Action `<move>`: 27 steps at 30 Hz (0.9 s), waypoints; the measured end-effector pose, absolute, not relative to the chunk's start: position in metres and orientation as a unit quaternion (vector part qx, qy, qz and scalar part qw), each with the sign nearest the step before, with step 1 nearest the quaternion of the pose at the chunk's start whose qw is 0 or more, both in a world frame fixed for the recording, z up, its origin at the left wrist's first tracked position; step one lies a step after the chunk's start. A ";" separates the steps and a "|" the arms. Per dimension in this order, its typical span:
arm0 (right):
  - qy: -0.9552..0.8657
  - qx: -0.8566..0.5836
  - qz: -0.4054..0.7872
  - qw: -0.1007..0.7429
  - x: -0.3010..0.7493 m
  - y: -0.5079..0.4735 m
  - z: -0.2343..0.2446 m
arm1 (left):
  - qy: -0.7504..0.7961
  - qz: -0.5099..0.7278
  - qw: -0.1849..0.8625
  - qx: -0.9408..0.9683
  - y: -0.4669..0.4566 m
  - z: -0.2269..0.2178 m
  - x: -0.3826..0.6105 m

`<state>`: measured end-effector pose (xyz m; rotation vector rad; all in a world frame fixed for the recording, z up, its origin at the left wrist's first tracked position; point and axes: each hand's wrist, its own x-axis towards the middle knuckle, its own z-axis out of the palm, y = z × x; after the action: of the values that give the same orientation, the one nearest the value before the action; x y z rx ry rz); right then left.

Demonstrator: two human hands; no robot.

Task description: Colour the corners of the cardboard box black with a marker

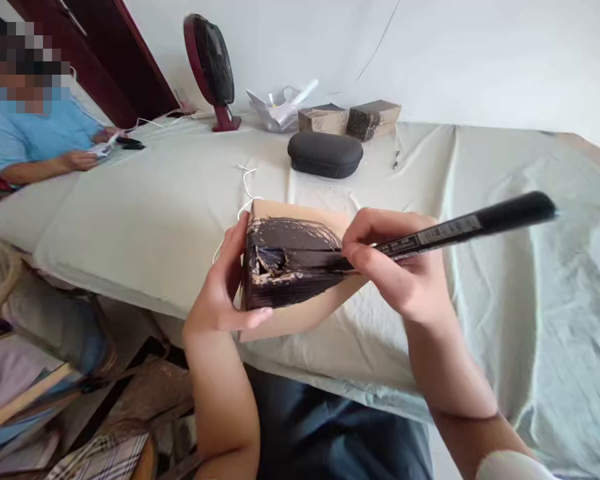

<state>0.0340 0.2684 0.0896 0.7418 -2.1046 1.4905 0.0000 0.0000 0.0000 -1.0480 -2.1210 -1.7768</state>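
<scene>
A cardboard box [295, 230] is tilted over the table's front edge, much of it scribbled over in black ink. Bare brown card shows at its upper edge and lower side, and one corner has a torn hole. My left hand [225, 290] grips the box's left end, thumb on the lower side and fingers behind. Held like a pen, a black marker [450, 230] sits in my right hand [400, 267], its long barrel pointing up to the right. The marker's tip is near the black inked face; my fingers make exact contact hard to see.
A black zip case [325, 155] lies behind the box, with two cardboard boxes [375, 119], a clear plastic bag [280, 110] and a dark red fan [213, 70] farther back. White string [247, 180] lies on the cloth-covered table [145, 220]. Another person [40, 133] sits at far left.
</scene>
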 end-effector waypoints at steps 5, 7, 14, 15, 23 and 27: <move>-0.771 0.246 0.522 0.268 0.032 0.263 0.085 | -0.708 -0.617 0.098 -0.329 0.001 -0.002 0.001; -0.759 0.246 0.537 0.274 0.030 0.260 0.080 | -0.692 -0.632 0.103 -0.333 0.001 -0.003 -0.001; -0.641 0.299 0.577 0.409 0.023 0.253 0.060 | -0.660 -0.660 0.113 -0.340 0.001 -0.006 -0.002; -0.645 0.312 0.545 0.436 0.021 0.252 0.059 | -0.661 -0.665 0.110 -0.330 0.002 -0.005 -0.001; -0.716 0.396 0.243 0.522 0.009 0.240 0.044 | -0.658 -0.715 0.077 -0.223 0.012 0.001 0.008; -0.722 0.417 0.244 0.495 0.019 0.226 0.041 | -0.670 -0.712 0.071 -0.199 0.019 0.001 0.009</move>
<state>0.0188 0.2262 0.0406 1.0099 -1.7499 0.5904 0.0088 0.0185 0.0011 -0.5977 -2.0154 -2.1398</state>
